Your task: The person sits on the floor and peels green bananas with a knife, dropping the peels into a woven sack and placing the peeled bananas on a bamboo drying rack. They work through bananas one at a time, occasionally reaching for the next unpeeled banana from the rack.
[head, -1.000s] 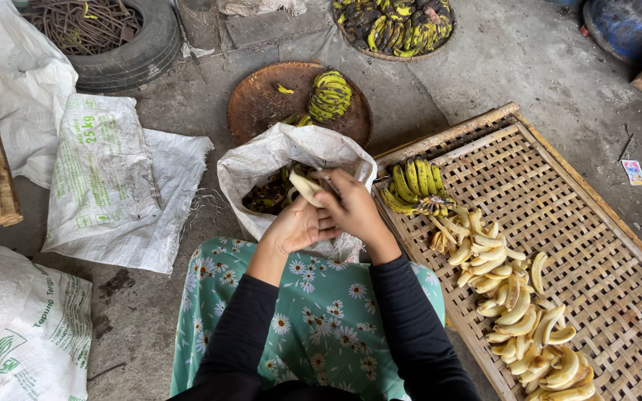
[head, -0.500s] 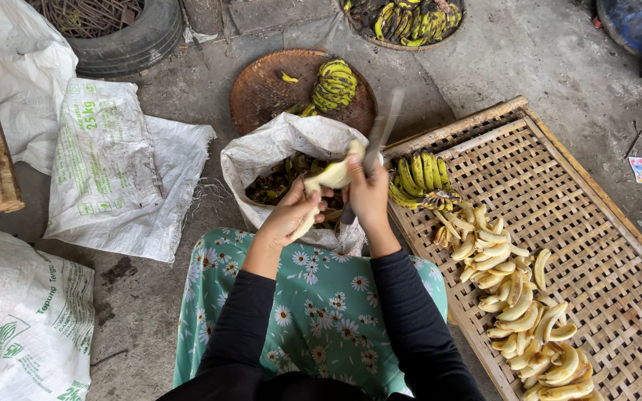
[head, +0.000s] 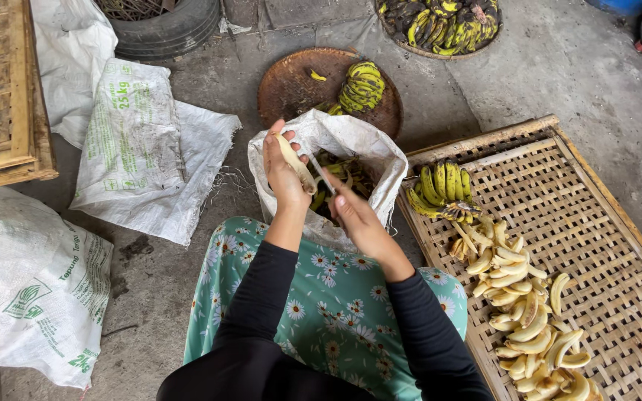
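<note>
The left hand (head: pixel 282 172) grips a peeled banana (head: pixel 296 164) upright over the open white sack (head: pixel 336 141) of peels. The right hand (head: pixel 356 215) closes on what seems a thin knife (head: pixel 319 168) touching the fruit. Peeled bananas (head: pixel 529 319) lie on the woven bamboo tray (head: pixel 611 245) to the right.

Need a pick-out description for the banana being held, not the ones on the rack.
Start at the open white woven sack in the middle, in front of the person's floral lap. Just left of its mouth, the left hand holds up one pale peeled banana. Unlike the peeled bananas on the bamboo rack, it is alone and in the air.
</note>
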A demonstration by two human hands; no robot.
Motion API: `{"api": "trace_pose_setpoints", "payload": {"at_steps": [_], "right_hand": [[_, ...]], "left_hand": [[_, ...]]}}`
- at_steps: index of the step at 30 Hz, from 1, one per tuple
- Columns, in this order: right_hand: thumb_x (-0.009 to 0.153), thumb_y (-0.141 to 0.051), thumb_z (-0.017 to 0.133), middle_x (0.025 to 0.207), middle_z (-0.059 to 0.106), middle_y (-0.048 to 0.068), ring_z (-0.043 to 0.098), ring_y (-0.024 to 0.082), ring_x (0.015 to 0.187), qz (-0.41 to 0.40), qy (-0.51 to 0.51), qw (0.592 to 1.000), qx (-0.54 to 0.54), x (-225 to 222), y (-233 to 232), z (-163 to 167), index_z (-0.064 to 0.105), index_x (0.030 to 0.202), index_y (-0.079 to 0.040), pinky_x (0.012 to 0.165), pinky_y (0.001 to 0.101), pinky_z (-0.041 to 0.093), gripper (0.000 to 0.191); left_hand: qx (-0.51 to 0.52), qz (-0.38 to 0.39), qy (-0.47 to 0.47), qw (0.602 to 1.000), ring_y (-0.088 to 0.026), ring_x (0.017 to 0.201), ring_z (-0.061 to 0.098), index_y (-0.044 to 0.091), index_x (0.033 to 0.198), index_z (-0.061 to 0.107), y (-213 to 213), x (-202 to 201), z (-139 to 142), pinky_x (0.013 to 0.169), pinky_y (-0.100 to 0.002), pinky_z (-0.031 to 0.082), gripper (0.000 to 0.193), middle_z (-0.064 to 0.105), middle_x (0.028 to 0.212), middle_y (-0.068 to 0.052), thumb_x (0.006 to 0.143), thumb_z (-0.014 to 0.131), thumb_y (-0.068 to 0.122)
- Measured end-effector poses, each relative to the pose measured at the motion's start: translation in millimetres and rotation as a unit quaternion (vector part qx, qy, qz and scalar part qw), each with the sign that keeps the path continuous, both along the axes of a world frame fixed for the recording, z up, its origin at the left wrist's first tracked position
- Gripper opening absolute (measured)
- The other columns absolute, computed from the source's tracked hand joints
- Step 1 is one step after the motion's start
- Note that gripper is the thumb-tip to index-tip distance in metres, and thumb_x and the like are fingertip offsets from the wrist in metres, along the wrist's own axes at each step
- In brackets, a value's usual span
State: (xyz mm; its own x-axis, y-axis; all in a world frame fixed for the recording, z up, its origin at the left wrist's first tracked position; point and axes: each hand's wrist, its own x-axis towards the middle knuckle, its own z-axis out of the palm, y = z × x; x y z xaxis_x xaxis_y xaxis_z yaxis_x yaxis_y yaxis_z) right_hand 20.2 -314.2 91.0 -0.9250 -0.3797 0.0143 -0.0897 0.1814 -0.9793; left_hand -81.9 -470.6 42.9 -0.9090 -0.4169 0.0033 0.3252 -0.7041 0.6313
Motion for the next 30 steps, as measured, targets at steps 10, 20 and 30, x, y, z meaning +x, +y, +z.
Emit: {"api": "trace_pose_setpoints", "payload": {"at_steps": [10, 20, 30], "right_hand": [[0.112, -0.032, 0.041, 0.166, 0.040, 0.013, 0.040, 0.029, 0.154, 0.050, 0.162, 0.984, 0.058, 9.6, -10.6, 18.0, 0.036, 0.160, -0.008, 0.124, 0.0378, 0.030, 0.054], [0.111, -0.031, 0.043, 0.160, 0.049, 0.013, 0.052, 0.032, 0.144, 0.019, 0.198, 0.975, 0.101, 7.5, -9.6, 16.8, 0.039, 0.159, -0.013, 0.116, 0.0388, 0.041, 0.052], [0.111, -0.030, 0.046, 0.151, 0.057, 0.018, 0.062, 0.035, 0.133, -0.015, 0.225, 0.968, 0.107, 4.0, -5.1, 11.8, 0.043, 0.158, -0.015, 0.109, 0.0400, 0.049, 0.049]], "left_hand": [[0.016, 0.074, 0.024, 0.997, -0.011, 0.092, 0.050, 0.011, 0.125, 0.058, -2.5, 3.2, 14.7, 0.071, -0.030, 0.048, 0.049, 0.058, 0.109, -0.001, 0.106, 0.045, 0.054], [0.106, 0.029, 0.047, 0.993, -0.012, 0.089, 0.050, 0.011, 0.118, 0.056, 1.1, 3.6, 10.8, 0.068, -0.030, 0.046, 0.043, 0.057, 0.105, -0.003, 0.106, 0.049, 0.051], [0.188, -0.091, 0.009, 0.978, -0.017, 0.082, 0.057, 0.006, 0.118, 0.055, 14.8, 17.3, 16.3, 0.068, -0.035, 0.052, 0.042, 0.058, 0.098, -0.005, 0.105, 0.050, 0.046]]}}
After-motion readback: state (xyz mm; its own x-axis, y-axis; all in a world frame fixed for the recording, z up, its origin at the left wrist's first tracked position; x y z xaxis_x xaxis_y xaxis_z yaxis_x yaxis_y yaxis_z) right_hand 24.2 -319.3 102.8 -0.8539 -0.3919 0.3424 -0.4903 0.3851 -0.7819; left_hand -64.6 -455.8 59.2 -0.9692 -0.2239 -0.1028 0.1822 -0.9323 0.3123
